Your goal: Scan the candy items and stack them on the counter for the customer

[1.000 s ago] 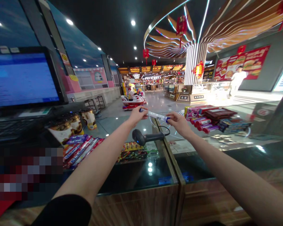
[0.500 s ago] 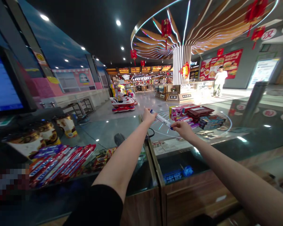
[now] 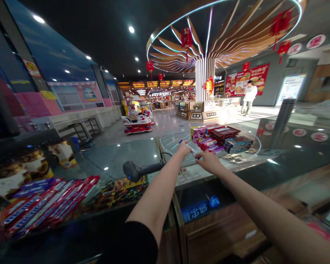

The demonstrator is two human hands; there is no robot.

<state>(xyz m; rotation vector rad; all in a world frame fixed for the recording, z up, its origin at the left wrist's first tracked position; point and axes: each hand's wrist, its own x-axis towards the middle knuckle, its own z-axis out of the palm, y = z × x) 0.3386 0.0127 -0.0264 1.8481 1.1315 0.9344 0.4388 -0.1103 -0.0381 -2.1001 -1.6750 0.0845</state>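
Over the glass counter [image 3: 143, 156], my left hand [image 3: 184, 148] is closed on one end of a slim whitish packet with dark blue ends [image 3: 193, 151]. My right hand [image 3: 209, 161] pinches its other end, so the packet spans the short gap between both hands. Fingers cover much of it, and its exact kind cannot be made out. Just beyond my hands lies a group of packaged snacks: a pink box [image 3: 198, 134], brown flat packets [image 3: 224, 131], a blue box [image 3: 238, 144] and purple-red rolls [image 3: 209, 143].
A black handheld scanner [image 3: 137, 170] lies left of my left forearm. Red and blue candy packs [image 3: 52, 201] fill the left front, with printed cups [image 3: 61, 152] behind and a monitor [image 3: 0, 110] at the edge. A person in white [image 3: 249, 96] stands across the hall.
My hands have come closer together, still on the packet, and less of it shows between them. The view has swung right, and the scanner is more exposed.
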